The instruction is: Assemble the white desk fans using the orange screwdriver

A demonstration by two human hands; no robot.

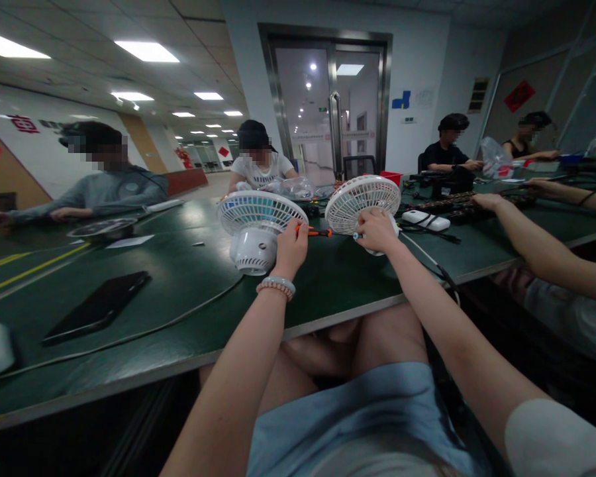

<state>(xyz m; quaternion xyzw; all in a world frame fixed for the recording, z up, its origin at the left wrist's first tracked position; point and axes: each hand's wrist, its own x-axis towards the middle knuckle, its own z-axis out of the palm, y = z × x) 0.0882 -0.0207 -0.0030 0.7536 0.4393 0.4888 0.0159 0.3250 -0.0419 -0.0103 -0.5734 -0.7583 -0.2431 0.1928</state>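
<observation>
Two white desk fans stand side by side on the green table. My left hand [293,250] is closed beside the left fan [251,248], whose round guard tilts upward above its motor housing. From that hand an orange and black screwdriver [319,232] sticks out to the right. My right hand [377,230] is closed at the back of the right fan [342,207], over its hub. Its fingertips are partly hidden, and a small light-blue spot shows by them that I cannot make out. The lower part of the right fan is mostly behind this hand.
On the green table [189,265] lie a black phone [99,306], a pale cable [144,328] and a white power adapter [426,220] with black cord. A round grille [102,228] lies at left. Co-workers sit opposite; a neighbour's arms [531,232] reach in from the right.
</observation>
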